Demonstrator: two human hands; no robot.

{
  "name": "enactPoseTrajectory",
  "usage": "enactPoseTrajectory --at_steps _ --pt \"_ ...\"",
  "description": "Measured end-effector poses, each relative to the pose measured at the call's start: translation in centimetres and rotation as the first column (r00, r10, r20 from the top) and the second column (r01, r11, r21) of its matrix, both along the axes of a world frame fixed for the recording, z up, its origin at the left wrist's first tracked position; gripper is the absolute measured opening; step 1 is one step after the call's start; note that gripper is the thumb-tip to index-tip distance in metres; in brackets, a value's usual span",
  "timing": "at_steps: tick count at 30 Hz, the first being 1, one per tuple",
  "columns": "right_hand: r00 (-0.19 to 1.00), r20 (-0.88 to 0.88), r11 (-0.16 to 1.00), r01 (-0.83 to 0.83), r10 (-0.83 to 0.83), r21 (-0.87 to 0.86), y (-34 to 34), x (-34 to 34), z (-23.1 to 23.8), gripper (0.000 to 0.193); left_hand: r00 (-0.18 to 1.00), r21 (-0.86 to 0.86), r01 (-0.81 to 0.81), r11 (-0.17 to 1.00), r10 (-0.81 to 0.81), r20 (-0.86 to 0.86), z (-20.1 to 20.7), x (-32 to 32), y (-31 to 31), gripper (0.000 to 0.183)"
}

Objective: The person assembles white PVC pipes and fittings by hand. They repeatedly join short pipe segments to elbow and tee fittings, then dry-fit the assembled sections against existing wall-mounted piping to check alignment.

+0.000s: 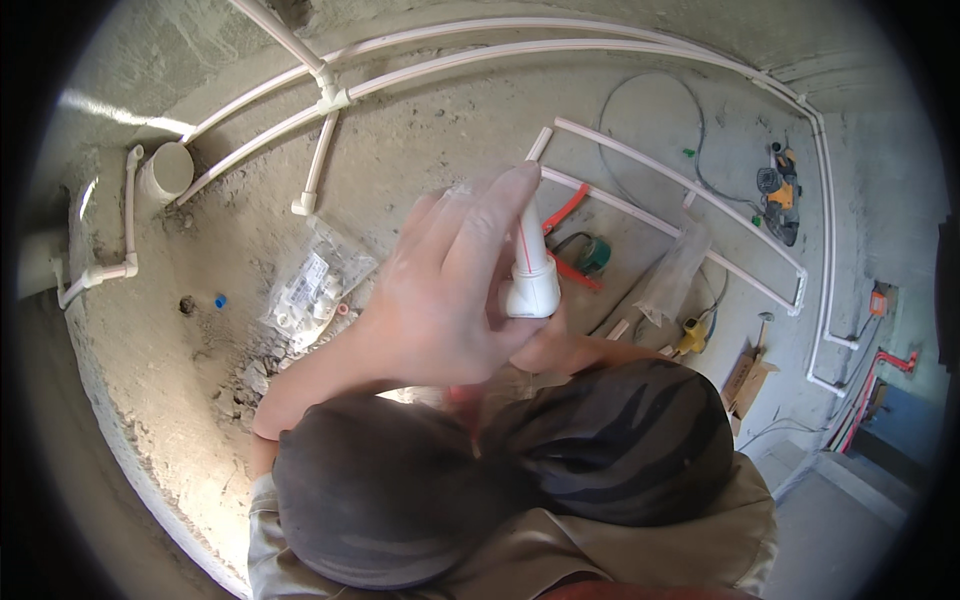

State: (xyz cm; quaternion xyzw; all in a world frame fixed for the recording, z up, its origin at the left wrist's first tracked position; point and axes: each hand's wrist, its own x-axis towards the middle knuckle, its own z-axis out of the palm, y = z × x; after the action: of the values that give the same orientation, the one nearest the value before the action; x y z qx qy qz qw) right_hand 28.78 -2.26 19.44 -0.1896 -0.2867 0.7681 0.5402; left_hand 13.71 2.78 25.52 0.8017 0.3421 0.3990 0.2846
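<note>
Pipe [530, 235] points lengthwise up-view from its elbow [534, 292], clamped in left hand [445, 265]; right hand [543, 346] too hidden to tell.

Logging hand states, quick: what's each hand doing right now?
Left hand: closed, holding the white pipe with its elbow fitting.
Right hand: mostly hidden; its grip cannot be told.

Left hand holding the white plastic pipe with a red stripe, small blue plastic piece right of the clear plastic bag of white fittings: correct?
Not quite: in the head view, the blue piece lies left of the clear bag. The left hand does hold the red-striped white pipe.
</note>
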Motion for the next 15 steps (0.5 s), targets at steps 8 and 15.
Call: enactPoseTrajectory --at_steps 8,15 --pt "0.999 -0.043 0.998 -0.014 0.011 -0.066 -0.8 0.1 -2.6 0.011 0.997 0.251 -0.040 0.967 0.024 0.066 -1.1 0.4 0.3 0.080" --pt "0.991 -0.014 0.962 0.122 -0.130 -0.244 -1.8 0.6 -2.1 0.018 1.000 0.193 -0.019 0.981 0.018 0.006 -1.9 1.0 1.0 0.078"
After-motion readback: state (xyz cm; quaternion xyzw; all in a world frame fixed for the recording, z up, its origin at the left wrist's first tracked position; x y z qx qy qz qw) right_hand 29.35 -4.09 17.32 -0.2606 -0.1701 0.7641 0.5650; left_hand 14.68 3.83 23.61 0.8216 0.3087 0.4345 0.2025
